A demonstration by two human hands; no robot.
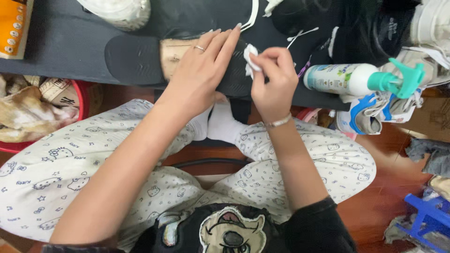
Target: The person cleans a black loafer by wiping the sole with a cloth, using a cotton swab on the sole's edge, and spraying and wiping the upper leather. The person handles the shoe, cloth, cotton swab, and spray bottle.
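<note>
Black mat (pixel 65 51): 1 shoe (pixel 140 58), 2 hands.

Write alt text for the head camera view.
Seen from above, a seated person's left hand presses flat on a dark shoe sole while the right hand pinches a white wipe against it. A white spray bottle with a teal trigger lies to the right.

Spray bottle (pixel 347 78) and sneaker (pixel 375 115) crowd the right side.

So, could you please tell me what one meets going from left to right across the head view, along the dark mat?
Orange box → black shoe sole → left hand → right hand pinching a white wipe → spray bottle.
</note>
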